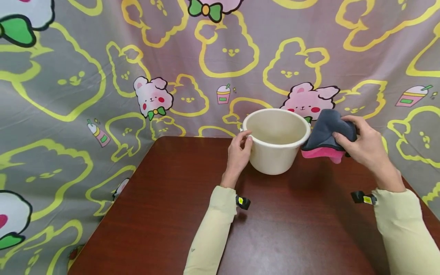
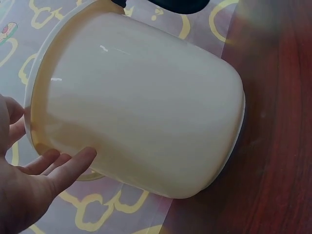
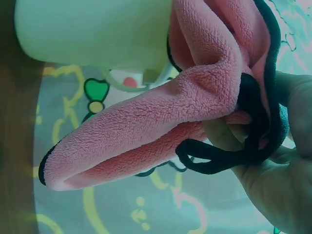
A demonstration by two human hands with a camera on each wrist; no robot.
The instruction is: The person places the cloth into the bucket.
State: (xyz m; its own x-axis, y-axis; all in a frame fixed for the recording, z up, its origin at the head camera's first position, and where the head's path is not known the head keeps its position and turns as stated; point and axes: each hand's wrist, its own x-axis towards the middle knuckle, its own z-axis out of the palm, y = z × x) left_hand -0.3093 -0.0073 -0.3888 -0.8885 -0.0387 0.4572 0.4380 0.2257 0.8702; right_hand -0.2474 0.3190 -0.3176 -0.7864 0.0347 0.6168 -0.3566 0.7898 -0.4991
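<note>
A cream bucket stands upright on the table, its round mouth facing up. My left hand holds its near-left rim, and in the left wrist view several fingers lie against the outer wall just below the rim. To the right of the bucket, my right hand grips a folded cleaning cloth above the table. The cloth is dark grey on one side and fluffy pink on the other. From its black edging hangs a black loop, seen in the right wrist view.
The dark red-brown wooden table stretches in front of me. Behind and to the sides hangs a grey curtain printed with yellow bear outlines and rabbits. A black strap mount sits at my left wrist, and another mount at my right.
</note>
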